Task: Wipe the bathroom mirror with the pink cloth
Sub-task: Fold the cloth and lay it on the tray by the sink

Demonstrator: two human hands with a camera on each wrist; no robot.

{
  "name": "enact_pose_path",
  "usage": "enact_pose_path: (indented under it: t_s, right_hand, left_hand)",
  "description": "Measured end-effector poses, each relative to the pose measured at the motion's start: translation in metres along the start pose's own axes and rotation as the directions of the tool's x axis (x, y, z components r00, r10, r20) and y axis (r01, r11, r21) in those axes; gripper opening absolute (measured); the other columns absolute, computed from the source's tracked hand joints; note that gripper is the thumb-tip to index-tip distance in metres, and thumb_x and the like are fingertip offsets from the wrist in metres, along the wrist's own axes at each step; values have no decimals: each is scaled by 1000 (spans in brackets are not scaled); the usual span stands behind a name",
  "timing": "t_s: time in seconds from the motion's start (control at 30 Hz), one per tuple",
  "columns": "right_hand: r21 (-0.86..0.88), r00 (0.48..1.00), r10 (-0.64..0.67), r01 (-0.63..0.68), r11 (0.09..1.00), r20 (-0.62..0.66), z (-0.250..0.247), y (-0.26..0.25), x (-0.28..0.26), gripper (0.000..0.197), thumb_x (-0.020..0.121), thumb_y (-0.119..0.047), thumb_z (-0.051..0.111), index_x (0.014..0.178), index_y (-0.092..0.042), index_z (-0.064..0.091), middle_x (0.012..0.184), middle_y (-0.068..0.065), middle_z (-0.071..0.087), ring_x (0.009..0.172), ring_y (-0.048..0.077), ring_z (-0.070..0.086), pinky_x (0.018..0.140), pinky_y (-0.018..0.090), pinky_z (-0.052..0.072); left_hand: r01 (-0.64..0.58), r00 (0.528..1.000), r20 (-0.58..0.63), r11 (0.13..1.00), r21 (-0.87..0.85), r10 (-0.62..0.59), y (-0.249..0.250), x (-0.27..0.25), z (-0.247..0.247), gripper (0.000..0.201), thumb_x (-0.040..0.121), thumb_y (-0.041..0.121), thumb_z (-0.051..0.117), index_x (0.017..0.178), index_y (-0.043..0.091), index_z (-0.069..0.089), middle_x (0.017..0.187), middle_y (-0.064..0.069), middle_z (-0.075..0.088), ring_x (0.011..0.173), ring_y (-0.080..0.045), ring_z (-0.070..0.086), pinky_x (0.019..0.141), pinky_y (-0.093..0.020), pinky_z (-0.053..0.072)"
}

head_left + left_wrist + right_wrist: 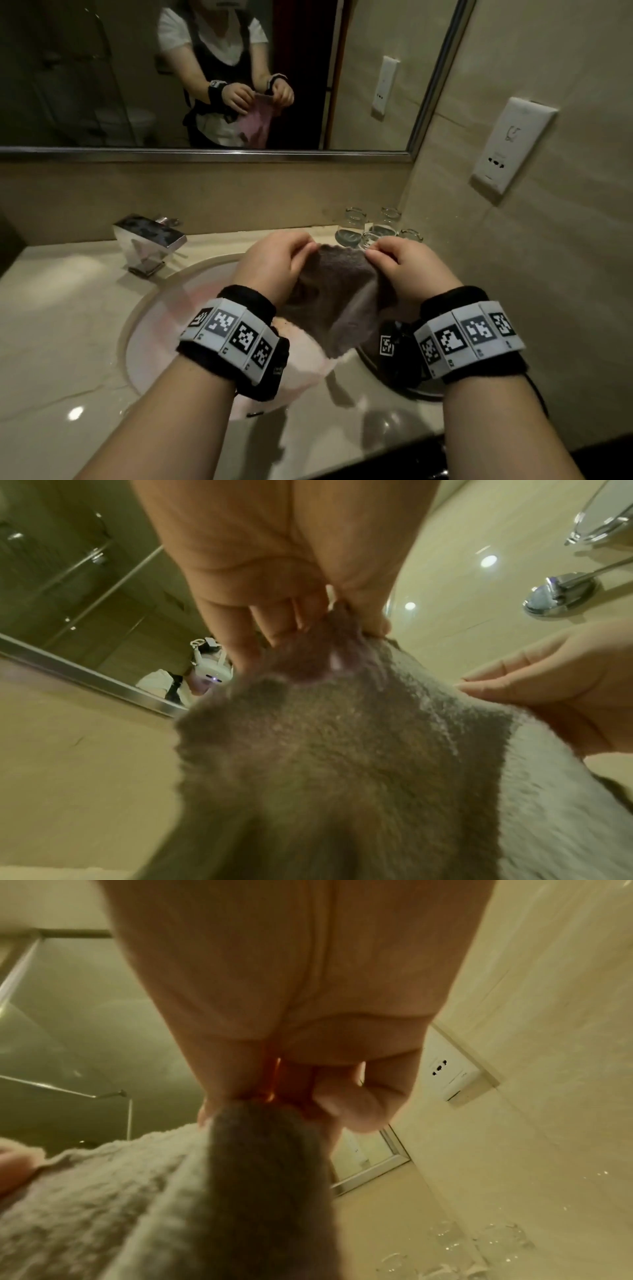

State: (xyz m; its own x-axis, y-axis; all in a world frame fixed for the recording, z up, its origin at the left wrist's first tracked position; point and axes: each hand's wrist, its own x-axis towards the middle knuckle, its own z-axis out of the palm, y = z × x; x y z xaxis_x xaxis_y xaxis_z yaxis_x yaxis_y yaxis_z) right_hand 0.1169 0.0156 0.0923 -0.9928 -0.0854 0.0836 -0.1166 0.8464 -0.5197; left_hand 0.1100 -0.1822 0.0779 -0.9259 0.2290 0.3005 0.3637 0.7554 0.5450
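The cloth (337,291) hangs between both hands above the sink; it looks grey-brown from behind and pink in its mirror reflection (255,125). My left hand (279,260) pinches its upper left corner and my right hand (399,262) pinches the upper right corner. In the left wrist view the left hand (329,615) bunches the cloth (342,750) at its fingertips, with the right hand (555,685) at the cloth's far edge. The right wrist view shows my right hand (274,1096) gripping the cloth (171,1191). The mirror (85,68) fills the wall ahead, apart from the cloth.
A chrome faucet (150,241) stands left of the basin (154,325). Several upturned glasses (373,228) sit at the counter's back right corner. A wall socket (510,144) is on the right wall. The beige countertop (61,308) surrounds the basin.
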Motion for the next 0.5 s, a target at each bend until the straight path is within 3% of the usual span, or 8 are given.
enact_pose_path:
  t_s: [0.07, 0.17, 0.23, 0.37, 0.5]
  right_hand:
    - [0, 999, -23, 23, 1000, 39, -6, 11, 2, 17, 94, -31, 49, 78, -30, 55, 81, -10, 59, 90, 16, 58, 76, 26, 38]
    - [72, 999, 14, -18, 997, 52, -17, 32, 0, 11, 91, -33, 54, 88, -30, 63, 93, -8, 64, 94, 13, 58, 82, 27, 42]
    - [148, 996, 38, -50, 988, 83, -24, 46, -3, 11, 87, -32, 61, 92, -26, 68, 97, -5, 67, 93, 13, 59, 79, 24, 44]
    - [133, 984, 33, -57, 990, 175, -37, 74, -4, 13, 81, -32, 69, 92, -27, 66, 80, -11, 60, 75, 5, 53, 61, 12, 38]
    - [86, 976, 95, -113, 990, 197, -44, 102, -2, 10, 83, -27, 67, 75, -27, 63, 66, -14, 54, 62, 0, 47, 56, 15, 36]
  left_hand:
    - [5, 999, 36, 1000, 16, -5, 10, 5, 5, 22, 96, 27, 46, 98, 13, 63, 101, -7, 63, 101, -25, 55, 85, -33, 42]
    - [1, 993, 119, 1000, 2, -1, 25, 11, 13, 16, 93, 20, 53, 106, 15, 63, 104, 0, 60, 106, -20, 54, 85, -23, 37]
    - [14, 990, 144, 1000, 0, -14, 33, 16, 20, 20, 92, 15, 56, 110, 16, 63, 111, 0, 60, 108, -18, 54, 87, -21, 36]
    - [35, 990, 139, 999, -1, -34, 51, 28, 34, 21, 91, 11, 57, 110, 18, 63, 114, 0, 61, 106, -14, 56, 89, -19, 37]
    - [38, 985, 171, 999, -5, -36, 68, 38, 49, 20, 90, 15, 60, 108, 20, 64, 106, 6, 63, 93, -4, 51, 83, -16, 37]
